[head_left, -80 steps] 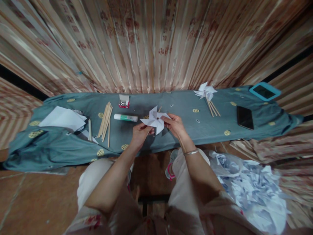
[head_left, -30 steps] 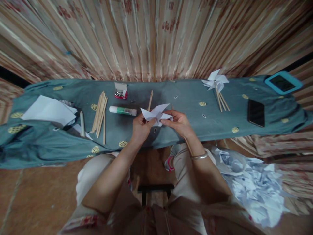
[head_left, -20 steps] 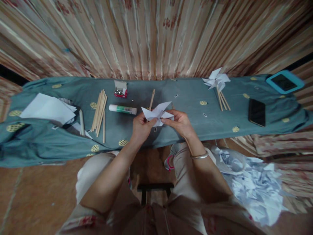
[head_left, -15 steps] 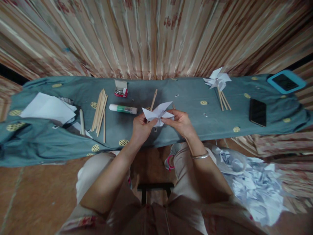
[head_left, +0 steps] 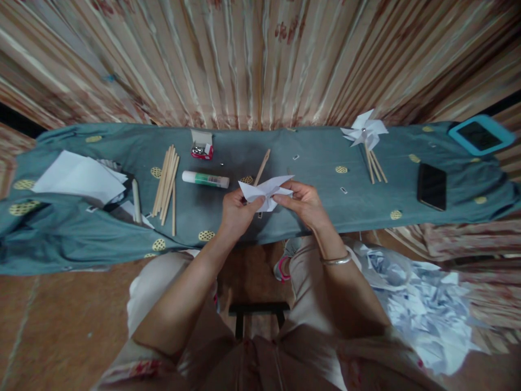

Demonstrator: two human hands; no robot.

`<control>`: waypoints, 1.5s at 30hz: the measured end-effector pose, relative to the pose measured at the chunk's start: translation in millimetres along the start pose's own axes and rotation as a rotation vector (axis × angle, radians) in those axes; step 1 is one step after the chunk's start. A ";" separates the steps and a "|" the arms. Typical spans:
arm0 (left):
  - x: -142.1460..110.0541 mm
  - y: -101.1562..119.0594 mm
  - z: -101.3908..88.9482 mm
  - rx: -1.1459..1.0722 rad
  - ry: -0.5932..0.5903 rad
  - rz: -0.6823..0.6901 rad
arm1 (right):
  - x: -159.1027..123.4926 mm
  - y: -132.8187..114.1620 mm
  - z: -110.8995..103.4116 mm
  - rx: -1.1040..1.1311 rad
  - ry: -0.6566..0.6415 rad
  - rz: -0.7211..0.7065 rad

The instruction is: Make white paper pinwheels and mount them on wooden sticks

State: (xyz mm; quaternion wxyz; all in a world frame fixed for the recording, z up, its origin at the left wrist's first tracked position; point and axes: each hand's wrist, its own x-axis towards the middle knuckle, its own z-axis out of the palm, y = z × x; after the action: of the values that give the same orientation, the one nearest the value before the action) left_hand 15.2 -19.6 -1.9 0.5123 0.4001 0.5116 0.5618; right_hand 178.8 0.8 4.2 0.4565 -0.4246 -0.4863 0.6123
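Observation:
A white paper pinwheel [head_left: 266,190] is held between my two hands, above the front of the cloth-covered table. My left hand [head_left: 240,210] pinches its left side, thumb on top of the folds. My right hand [head_left: 303,203] grips the right side, its thumb close to the pinwheel's middle. Just beyond the paper, a wooden stick [head_left: 262,165] points away from me; the blades hide its near end. A glue stick [head_left: 205,179] with a green label lies left of my left hand. Behind it stands an open small box [head_left: 202,146] of shiny metal pins.
Several wooden sticks [head_left: 166,184] lie on the left, beside a pen-like white stick [head_left: 136,201] and paper sheets [head_left: 79,179]. At right are finished pinwheels [head_left: 366,131], a black phone [head_left: 432,187] and a blue-framed tablet [head_left: 480,136]. A bag of paper pieces [head_left: 431,315] sits low right.
The pinwheel has tilted in my hands, its blades now looking flatter. The wooden stick beyond it leans a little more to the right. Both hands keep their hold.

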 end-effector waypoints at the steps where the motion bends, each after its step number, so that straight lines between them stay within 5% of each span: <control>1: -0.2 0.1 0.1 -0.002 -0.003 0.001 | 0.0 -0.3 0.1 -0.009 0.002 -0.003; 45: -4.7 3.0 1.8 0.068 -0.001 0.009 | -4.7 -4.5 3.5 -0.011 0.006 -0.003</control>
State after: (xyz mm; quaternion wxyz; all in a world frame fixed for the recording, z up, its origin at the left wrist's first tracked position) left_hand 17.2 -23.8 1.7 0.4961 0.4197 0.5285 0.5462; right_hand 177.1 -4.0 9.6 0.4565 -0.4282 -0.4889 0.6076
